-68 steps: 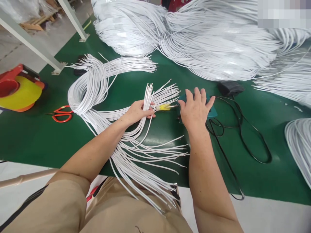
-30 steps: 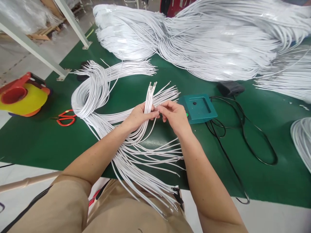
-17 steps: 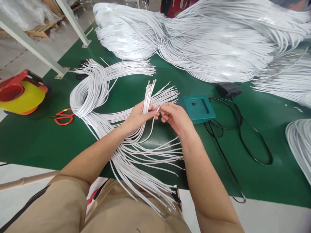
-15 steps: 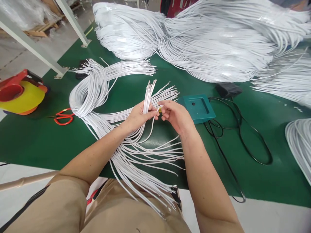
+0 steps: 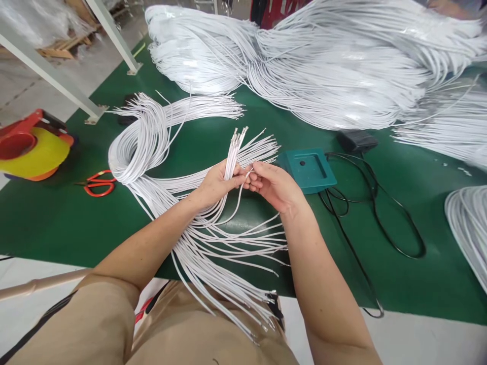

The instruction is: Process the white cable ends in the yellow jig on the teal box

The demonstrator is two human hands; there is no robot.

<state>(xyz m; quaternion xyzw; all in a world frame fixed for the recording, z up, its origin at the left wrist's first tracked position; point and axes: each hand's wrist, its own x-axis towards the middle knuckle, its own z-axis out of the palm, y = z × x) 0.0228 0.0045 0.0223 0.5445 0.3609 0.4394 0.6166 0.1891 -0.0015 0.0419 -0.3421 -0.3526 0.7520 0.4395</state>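
Observation:
My left hand [image 5: 218,183] is closed round a small bunch of white wires [image 5: 233,157], whose tipped ends stand up above the thumb. One single wire [image 5: 239,200] curves up out of the bunch to the fingertips of both hands. My right hand [image 5: 273,183] pinches the end of that wire, its fingers almost touching my left thumb. Under and around my left forearm lies a larger bundle of white wires [image 5: 213,263], its loose ends fanned out to the right and over the table's front edge. A looped coil of the same wires [image 5: 125,152] sits to the left.
Red-handled scissors [image 5: 99,183] and a tape dispenser [image 5: 34,144] are at the left. Right of my hands are a teal tray-like device [image 5: 310,170], a black adapter [image 5: 356,141] and its looped black cable [image 5: 380,223]. Large wire heaps [image 5: 323,76] cover the back of the green table [image 5: 380,284].
My right hand has shifted slightly left, closer to my left hand, and its fingers have closed in on the wire end. The yellow bit between the hands is no longer visible.

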